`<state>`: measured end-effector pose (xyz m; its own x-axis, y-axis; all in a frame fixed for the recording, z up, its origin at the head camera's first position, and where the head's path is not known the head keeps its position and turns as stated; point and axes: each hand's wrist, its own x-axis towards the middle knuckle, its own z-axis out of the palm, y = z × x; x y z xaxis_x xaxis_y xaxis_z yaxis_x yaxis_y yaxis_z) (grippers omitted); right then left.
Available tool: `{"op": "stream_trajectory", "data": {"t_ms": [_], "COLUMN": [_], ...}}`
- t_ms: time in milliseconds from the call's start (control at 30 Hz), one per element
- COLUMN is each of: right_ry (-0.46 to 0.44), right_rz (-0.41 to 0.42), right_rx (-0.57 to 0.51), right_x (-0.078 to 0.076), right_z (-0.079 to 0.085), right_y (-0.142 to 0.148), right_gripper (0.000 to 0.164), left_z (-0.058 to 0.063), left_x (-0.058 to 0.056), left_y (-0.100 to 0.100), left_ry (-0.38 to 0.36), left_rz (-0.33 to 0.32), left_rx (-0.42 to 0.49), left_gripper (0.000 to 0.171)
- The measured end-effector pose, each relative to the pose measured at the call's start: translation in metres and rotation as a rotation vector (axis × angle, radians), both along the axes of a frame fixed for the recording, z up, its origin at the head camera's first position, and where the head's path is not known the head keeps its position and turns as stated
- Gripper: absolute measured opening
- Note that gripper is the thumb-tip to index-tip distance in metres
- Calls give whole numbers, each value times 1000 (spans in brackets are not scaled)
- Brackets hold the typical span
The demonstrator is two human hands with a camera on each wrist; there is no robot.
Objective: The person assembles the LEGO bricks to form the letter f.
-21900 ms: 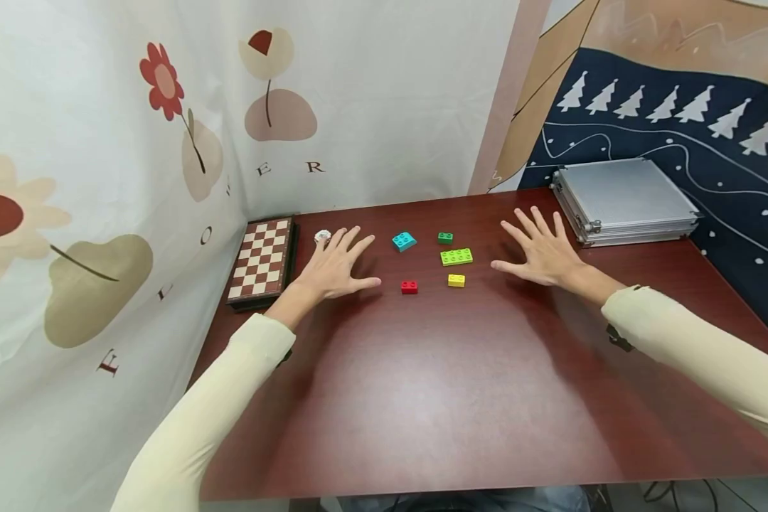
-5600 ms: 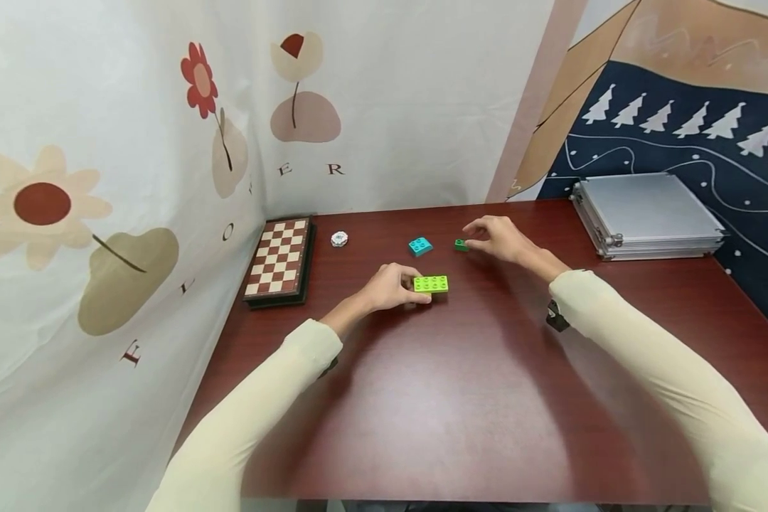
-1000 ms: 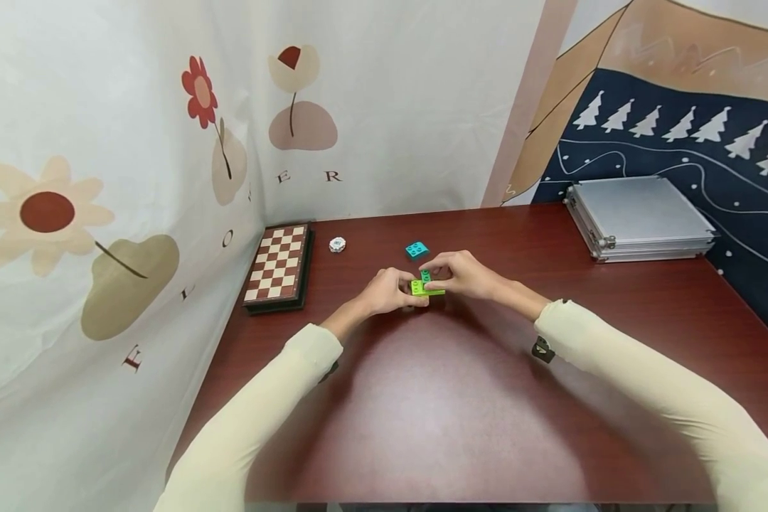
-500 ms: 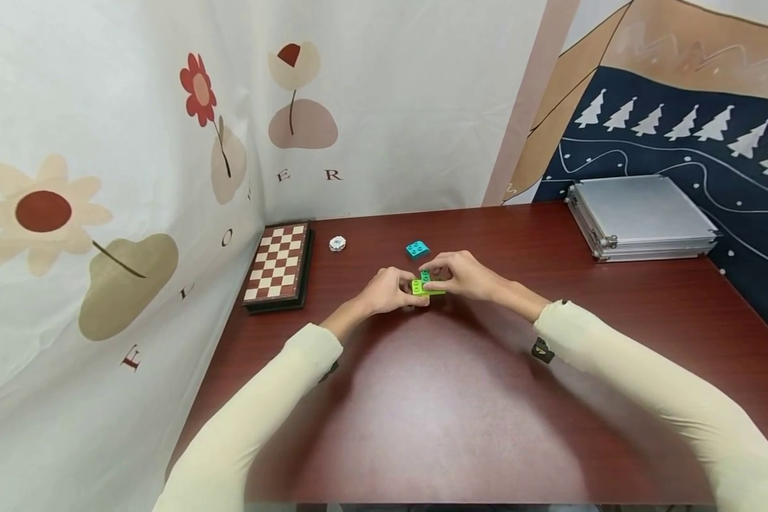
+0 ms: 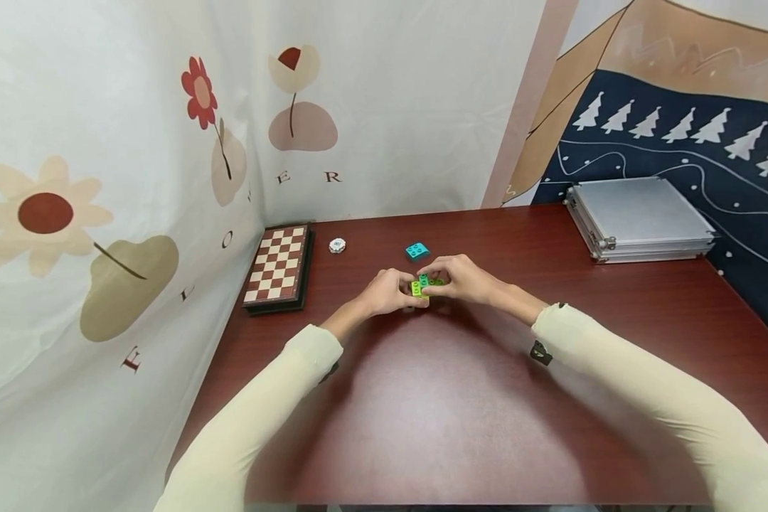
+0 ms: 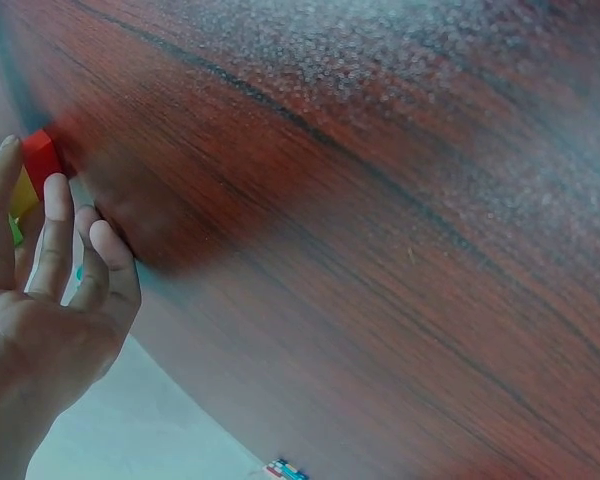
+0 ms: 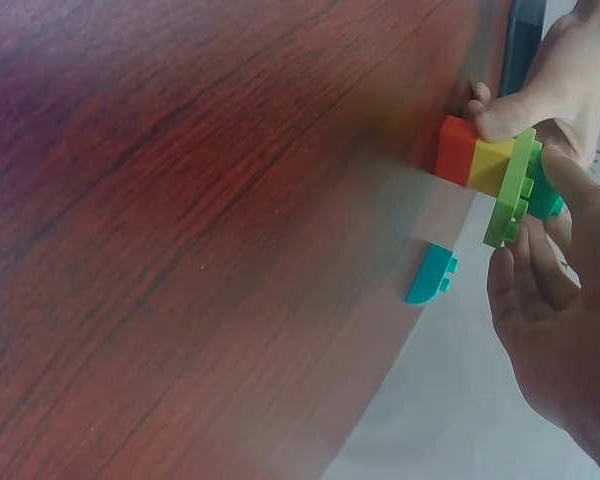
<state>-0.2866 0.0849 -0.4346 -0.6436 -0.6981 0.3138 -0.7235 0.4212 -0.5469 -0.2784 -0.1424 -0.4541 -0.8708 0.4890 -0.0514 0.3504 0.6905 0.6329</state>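
Observation:
Over the middle of the table, my left hand (image 5: 385, 291) grips a stack of toy building bricks from the left. The right wrist view shows its layers: a red brick (image 7: 455, 150) at the bottom, a yellow brick (image 7: 490, 167), then a long lime brick (image 7: 508, 195). On the lime brick's studs sits a darker green brick (image 7: 546, 197), pinched between thumb and fingers of my right hand (image 5: 464, 279). In the left wrist view the red brick (image 6: 42, 155) shows beside my left fingers. A teal brick (image 5: 417, 251) with a curved side lies on the table just beyond my hands.
A chessboard box (image 5: 276, 267) lies at the table's left edge, with a small white round piece (image 5: 337, 245) to its right. Silver flat cases (image 5: 640, 217) are stacked at the back right. Printed curtains hang behind and to the left.
The loose bricks have become a stack in my left hand. My right hand picked up the green brick from the table and brought it onto the lime one; lately it has shifted slightly left.

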Motion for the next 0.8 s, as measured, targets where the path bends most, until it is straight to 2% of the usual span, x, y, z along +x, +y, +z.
{"op": "stream_trajectory", "data": {"t_ms": [300, 500, 800], "right_ry": [32, 50, -20], "right_rz": [-33, -13, 16], "right_rx": [50, 64, 18], "right_x": [-3, -7, -8], "right_z": [-8, -10, -8], "right_y": [2, 3, 2], "right_gripper": [31, 31, 31], "left_z": [-1, -2, -1], "left_x": [1, 3, 0], "left_y": [1, 2, 1], "left_ry": [6, 8, 9], "left_rz": [19, 24, 13], "left_rx": [-5, 0, -7], "left_gripper": [32, 26, 26]}}
